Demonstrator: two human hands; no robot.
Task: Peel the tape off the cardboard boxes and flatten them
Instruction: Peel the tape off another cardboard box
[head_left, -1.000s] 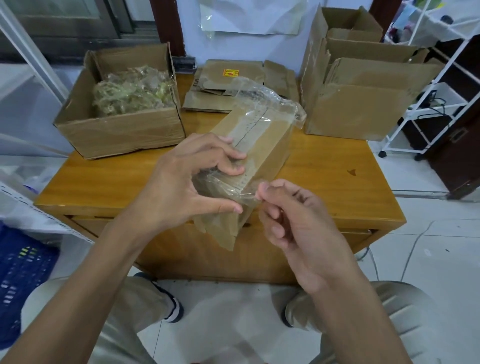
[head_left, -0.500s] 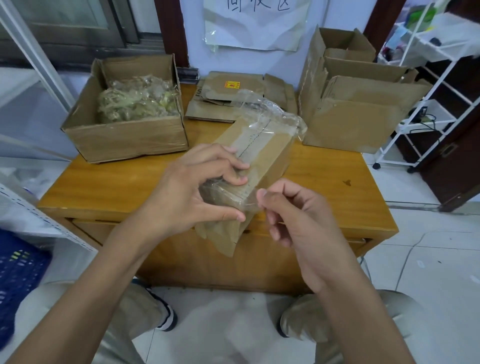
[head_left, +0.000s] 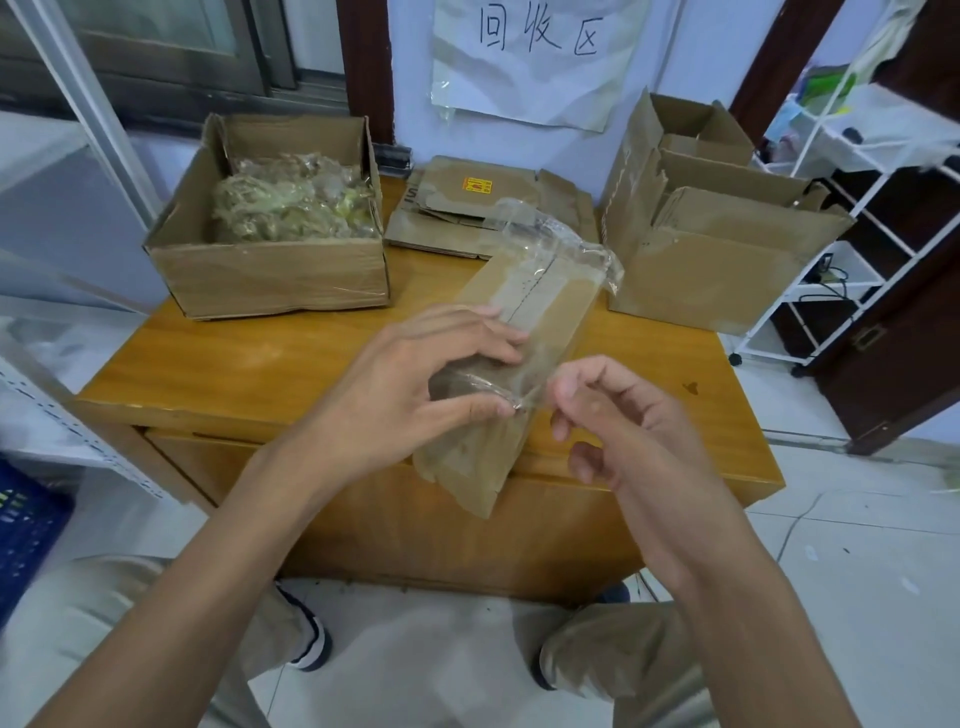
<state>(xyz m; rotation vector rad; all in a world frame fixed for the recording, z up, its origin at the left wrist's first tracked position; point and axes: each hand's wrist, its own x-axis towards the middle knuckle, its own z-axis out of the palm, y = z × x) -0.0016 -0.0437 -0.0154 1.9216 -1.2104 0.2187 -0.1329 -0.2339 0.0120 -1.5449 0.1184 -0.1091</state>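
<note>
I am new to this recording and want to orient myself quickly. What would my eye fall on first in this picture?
First, the two hands in the middle: the left hand grips a small cardboard box above the wooden table, while the right hand pinches clear tape at its near end. Next, the open box of crumpled tape at the back left, and the handwritten paper sign on the wall.
</note>
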